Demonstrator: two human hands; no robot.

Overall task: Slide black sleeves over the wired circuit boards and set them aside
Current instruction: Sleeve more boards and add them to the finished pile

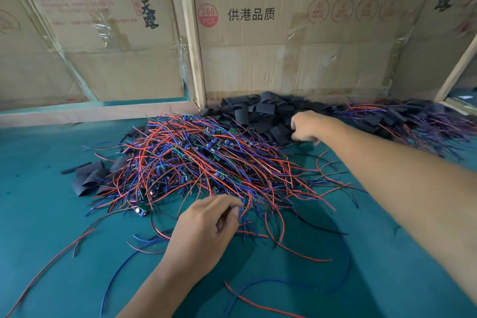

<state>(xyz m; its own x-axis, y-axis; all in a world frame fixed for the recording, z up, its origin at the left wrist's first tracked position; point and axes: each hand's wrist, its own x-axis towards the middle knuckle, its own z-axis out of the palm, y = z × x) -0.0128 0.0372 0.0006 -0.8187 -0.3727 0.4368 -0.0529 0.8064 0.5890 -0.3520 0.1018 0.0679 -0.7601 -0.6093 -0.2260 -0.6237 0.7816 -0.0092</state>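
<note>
across the teal worktop (46,214) a big tangled heap of wired circuit boards (196,160) is lying, red and blue leads spilling out in every direction and small green boards showing among them. behind that heap, against the foot of the cardboard boxes (284,34), a pile of black sleeves (260,114) is sitting, and a few more flattened sleeves (90,175) are lying at the heap's left edge. off to the right, a second spread of sleeved boards (402,119) with red and blue leads is lying along the back, blurred.

the left hand (204,235) is resting at the near edge of the wire heap, its grip pinching thin leads between thumb and curled fingertips. the right hand (307,125) is reaching out to the near right side of the sleeve pile, fingers curled down into the black pieces; whether its grip is actually grasping a sleeve i cannot tell, as the fingertips are hidden. the right forearm is stretching in from the lower right, crossing above loose wire ends. a wooden post (192,34) is standing upright between the boxes, just behind the sleeve pile's left end.
</note>
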